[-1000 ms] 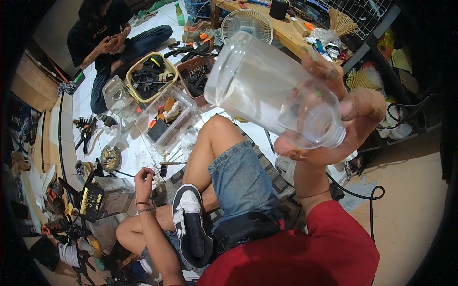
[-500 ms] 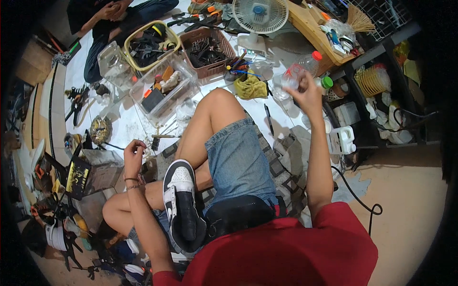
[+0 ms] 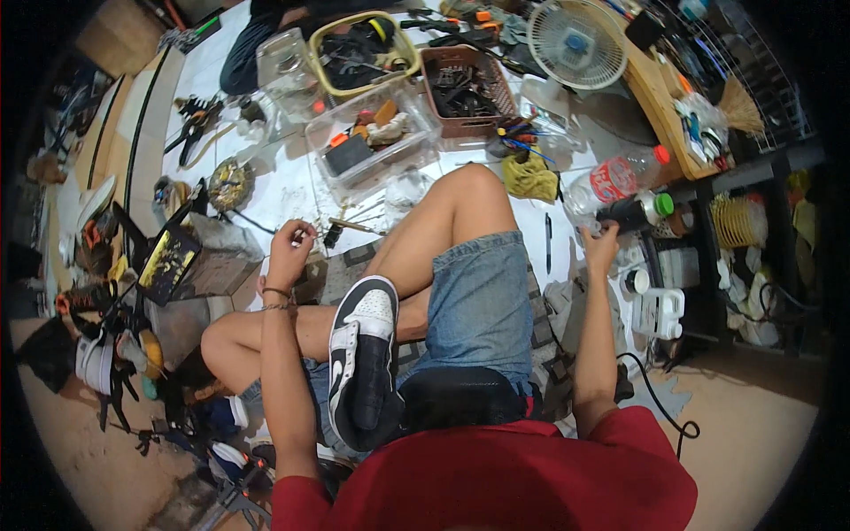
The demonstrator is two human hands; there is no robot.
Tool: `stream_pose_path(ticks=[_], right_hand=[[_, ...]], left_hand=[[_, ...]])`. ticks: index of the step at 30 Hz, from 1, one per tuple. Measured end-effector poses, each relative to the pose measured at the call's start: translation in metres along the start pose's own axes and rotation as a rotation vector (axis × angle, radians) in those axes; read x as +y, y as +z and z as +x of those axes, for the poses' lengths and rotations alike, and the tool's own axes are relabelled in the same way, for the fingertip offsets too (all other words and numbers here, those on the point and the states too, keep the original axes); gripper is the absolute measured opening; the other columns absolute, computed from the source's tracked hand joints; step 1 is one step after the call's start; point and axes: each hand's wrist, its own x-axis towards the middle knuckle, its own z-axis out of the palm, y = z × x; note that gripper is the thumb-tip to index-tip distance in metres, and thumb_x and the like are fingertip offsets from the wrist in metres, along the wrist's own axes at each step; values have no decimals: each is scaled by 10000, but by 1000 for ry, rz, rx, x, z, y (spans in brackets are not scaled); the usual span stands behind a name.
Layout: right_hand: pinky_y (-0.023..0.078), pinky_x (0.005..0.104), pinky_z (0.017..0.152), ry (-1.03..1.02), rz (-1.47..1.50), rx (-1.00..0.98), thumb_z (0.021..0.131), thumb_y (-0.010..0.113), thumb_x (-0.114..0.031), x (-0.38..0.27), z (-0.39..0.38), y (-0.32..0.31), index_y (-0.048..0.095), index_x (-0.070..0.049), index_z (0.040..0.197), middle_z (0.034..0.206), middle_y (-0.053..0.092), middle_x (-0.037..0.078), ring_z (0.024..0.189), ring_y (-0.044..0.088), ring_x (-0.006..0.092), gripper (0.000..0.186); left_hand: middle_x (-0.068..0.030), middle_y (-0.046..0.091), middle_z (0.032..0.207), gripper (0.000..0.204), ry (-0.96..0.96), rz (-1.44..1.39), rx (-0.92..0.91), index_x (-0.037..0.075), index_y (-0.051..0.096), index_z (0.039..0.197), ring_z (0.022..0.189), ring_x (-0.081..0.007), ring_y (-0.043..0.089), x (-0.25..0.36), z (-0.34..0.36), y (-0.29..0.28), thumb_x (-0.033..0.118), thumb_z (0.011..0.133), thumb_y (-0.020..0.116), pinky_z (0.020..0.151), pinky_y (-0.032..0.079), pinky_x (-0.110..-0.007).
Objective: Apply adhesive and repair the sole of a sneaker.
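My left hand [image 3: 292, 239], fingers curled, hangs left of my leg near a brush [image 3: 335, 232]; anything in it is too small to name. My right hand [image 3: 600, 241] is low beside a dark bottle with a green cap [image 3: 633, 212], fingers closed around something unclear at the bottle's near end. Behind it lies a clear plastic bottle with red label and cap [image 3: 615, 177]. A black and white shoe [image 3: 363, 354] lies in my lap. A black pen [image 3: 549, 243] lies left of my right hand.
Tubs of tools [image 3: 359, 57], a brown basket [image 3: 465, 93] and a white fan [image 3: 575, 44] stand ahead. A person's dark-trousered leg [image 3: 239, 66] is at top left. A wooden bench [image 3: 660, 106] and black shelf [image 3: 770, 265] are right; clamps and shoes [image 3: 106, 354] crowd the left.
My right hand has lowered from close to the camera, where it held a clear bottle, to beside the bottles on the right. The view has shifted; my left hand stays low with curled fingers.
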Motion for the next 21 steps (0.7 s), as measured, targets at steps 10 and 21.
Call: stream_pose_path(ticks=[10,21], right_hand=[[438,237,581,-241,492,-97,851,701,-146,-193,-13,-47,616,-9,893,736,600,16,642,517,76,166],[516,418,844,-1060,-216,-1298,722,707,-113,-333,-70,188,677,-25,1011,1028,659,218,977,637,363,303]], left_hand=[[-6,634,778,147,-23,7,-83,23,616,837,708,-92,553,27,1,-2,14,694,652,655,445,-243],[-8,641,785,167,-198,-90,-125,28,613,866,749,-79,605,24,2,-1,8,711,672,631,470,-235]])
